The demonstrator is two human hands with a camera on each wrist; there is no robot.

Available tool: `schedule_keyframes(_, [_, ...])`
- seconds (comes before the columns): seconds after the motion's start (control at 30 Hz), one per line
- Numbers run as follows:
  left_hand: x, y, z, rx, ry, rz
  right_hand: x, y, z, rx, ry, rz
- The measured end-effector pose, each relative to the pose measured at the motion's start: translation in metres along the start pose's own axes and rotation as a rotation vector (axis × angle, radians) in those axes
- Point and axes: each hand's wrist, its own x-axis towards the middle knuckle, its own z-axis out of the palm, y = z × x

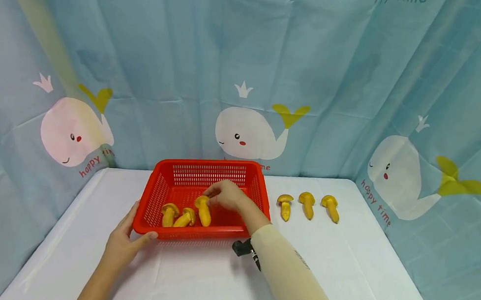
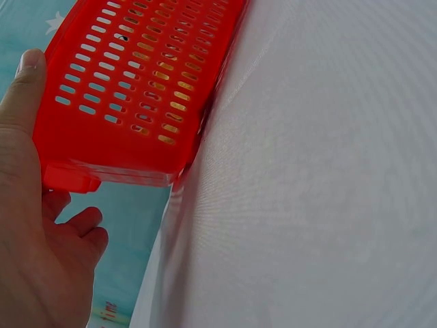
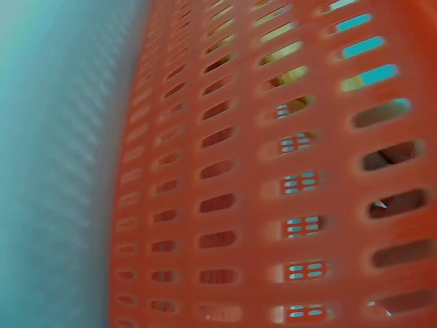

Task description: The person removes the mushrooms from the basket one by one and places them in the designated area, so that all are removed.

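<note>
A red slotted plastic basket sits on the white table. My left hand grips its near left corner; in the left wrist view the thumb lies along the basket wall and the other fingers curl beneath the rim. Reaching over the front edge, my right hand pinches a yellow mushroom by its upper part, inside the basket. Two more yellow mushrooms, one upright and one tilted, lie left of it. In the right wrist view, the basket's slotted side hides that hand.
Three yellow mushrooms lie in a row right of the basket, the nearest beside its wall, then a middle one and a far right one. Behind the table hangs a blue whale-print curtain.
</note>
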Motion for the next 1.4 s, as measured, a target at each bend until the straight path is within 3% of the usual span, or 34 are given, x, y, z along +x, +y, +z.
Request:
schedule_keyframes(0.17, [-0.001, 0.0, 0.0, -0.004, -0.004, -0.004, -0.006, -0.008, -0.006, 0.008, 0.039, -0.045])
schedule_keyframes(0.4, [-0.002, 0.003, -0.001, -0.009, -0.002, 0.002, -0.022, -0.017, -0.019, 0.109, 0.073, -0.086])
schedule_keyframes(0.6, [-0.002, 0.003, -0.003, -0.01, 0.001, 0.002, -0.041, -0.02, -0.03, 0.093, 0.131, -0.147])
schedule_keyframes(0.97, [-0.002, -0.002, 0.001, -0.008, -0.012, -0.022, -0.09, 0.003, -0.049, 0.091, 0.262, -0.148])
schedule_keyframes(1.4, [0.0, -0.004, 0.001, -0.001, 0.0, 0.01, -0.142, 0.019, -0.063, 0.06, 0.347, -0.128])
